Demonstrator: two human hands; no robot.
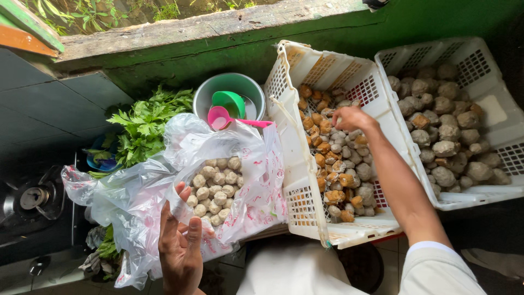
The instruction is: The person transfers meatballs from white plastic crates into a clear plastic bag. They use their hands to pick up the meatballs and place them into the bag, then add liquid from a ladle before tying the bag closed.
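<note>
Left hand [180,246] open, fingers spread against plastic bag [164,186] of meatballs [215,188]; right hand [352,117] curled over balls in white basket [297,180], grip unclear.

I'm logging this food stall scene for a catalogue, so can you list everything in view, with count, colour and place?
near basket: one, white, centre, holding mixed grey and orange-brown balls
far basket: one, white, right, holding larger grey-brown balls
plastic bags: several, clear, left of centre; one holds small pale balls
metal bowl: one, silver, top centre
scoops: two, green and pink, in the bowl
leafy greens: one bunch, green, left
stove burner: one, dark, far left
left hand: open, palm up, at the bag
right hand: fingers down in the near basket
</note>
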